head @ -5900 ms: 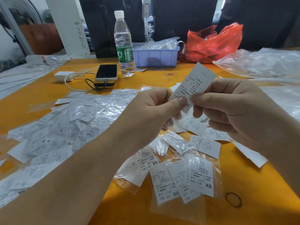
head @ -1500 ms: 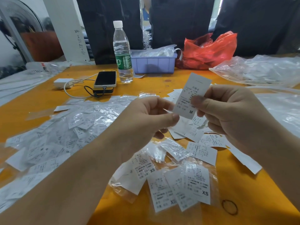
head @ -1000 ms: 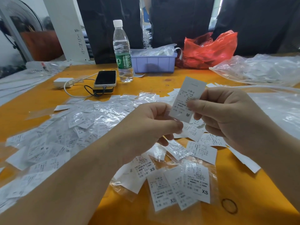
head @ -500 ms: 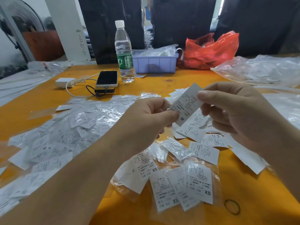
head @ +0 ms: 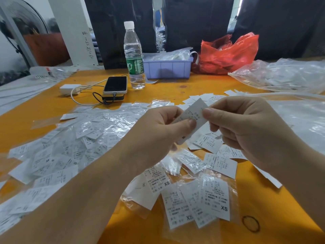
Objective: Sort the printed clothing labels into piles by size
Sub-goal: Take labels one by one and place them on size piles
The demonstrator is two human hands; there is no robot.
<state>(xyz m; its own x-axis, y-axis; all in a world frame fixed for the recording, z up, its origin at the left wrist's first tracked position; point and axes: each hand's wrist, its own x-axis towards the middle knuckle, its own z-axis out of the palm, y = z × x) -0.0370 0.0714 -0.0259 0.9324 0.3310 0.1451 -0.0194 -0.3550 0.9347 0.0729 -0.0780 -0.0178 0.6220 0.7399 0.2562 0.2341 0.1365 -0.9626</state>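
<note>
Head view is showing one printed label (head: 192, 118) being held tilted above the orange counter (head: 158, 90), between both hands. The left hand (head: 154, 136) is pinching its lower part with thumb and fingers; the right hand (head: 246, 125) is pinching its upper edge. Bagged XS labels (head: 198, 201) are lying just below the hands, and a loose heap of labels (head: 70, 143) is spreading to the left. A water bottle (head: 133, 57) is standing farther back.

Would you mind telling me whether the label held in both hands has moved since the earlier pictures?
Yes. The label has come down and tilted flatter; judged against the purple bin, it now sits lower, pinched by left hand and right hand.
</note>
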